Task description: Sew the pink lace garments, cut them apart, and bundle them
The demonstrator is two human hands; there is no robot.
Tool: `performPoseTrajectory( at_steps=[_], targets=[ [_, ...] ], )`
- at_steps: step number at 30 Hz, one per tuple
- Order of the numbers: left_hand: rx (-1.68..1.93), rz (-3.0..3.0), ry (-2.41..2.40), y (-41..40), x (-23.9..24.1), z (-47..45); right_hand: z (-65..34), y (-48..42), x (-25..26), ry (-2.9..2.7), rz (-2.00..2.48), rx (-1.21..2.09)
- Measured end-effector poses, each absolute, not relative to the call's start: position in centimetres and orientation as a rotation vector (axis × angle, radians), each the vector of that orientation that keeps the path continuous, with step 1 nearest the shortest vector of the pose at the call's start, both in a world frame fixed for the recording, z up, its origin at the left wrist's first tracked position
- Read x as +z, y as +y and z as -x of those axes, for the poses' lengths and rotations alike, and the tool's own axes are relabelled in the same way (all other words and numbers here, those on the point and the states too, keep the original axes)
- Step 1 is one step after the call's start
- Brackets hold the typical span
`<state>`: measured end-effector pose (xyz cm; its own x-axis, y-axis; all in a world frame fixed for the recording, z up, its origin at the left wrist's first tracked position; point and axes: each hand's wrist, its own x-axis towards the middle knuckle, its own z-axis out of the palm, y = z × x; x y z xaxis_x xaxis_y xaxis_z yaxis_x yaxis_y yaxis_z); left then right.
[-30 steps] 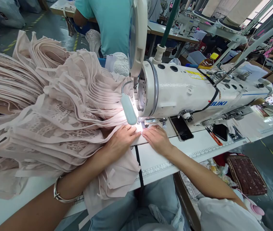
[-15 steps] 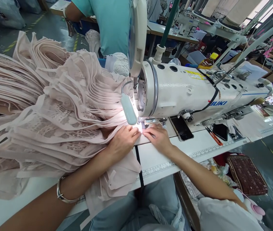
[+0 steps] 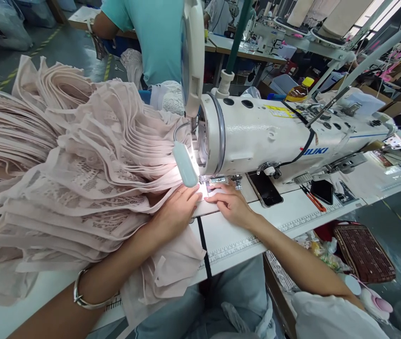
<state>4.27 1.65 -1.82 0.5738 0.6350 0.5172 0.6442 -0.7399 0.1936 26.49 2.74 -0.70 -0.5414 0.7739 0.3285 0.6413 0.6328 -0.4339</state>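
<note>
My left hand [image 3: 178, 207] and right hand [image 3: 233, 205] lie by the sewing machine [image 3: 249, 136], fingers [image 3: 186, 193] extended; whether they pinch cloth [image 3: 179, 259] I cannot tell.

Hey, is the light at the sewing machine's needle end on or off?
On: a bright white glow shows between the left hand and right hand, by the sewing machine.

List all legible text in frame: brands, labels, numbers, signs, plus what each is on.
"JUKI": blue, on the near sewing machine, first letter partly covered by a black strap.
Probably "JUKI", small and blurred: on the background sewing machine.
Too small to read: print on the yellow label atop the near machine.
Too small to read: numbers on the ruler strip along the table edge.
Unreadable: dark print on the plastic bag.
</note>
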Motion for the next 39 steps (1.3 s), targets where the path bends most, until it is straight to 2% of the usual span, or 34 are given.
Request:
performPoseTrajectory(
  at_steps=[5,17,31,39],
  targets=[
    [-0.877,2.838,-1.09,1.8,-2.0,-4.0,-26.6,2.7,-1.4,-2.361,0.916,0.21],
    [-0.884,2.816,-1.094,1.9,-2.1,-3.9,-26.5,2.5,-1.7,-2.37,0.874,-0.016],
    [-0.75,2.796,-1.153,2.6,-2.6,-3.6,-26.0,2.9,-1.7,-2.502,1.028,0.017],
    [-0.734,2.835,-1.312,3.3,-2.7,-4.0,-25.7,3.3,-0.7,-2.579,1.146,0.145]
  ],
)
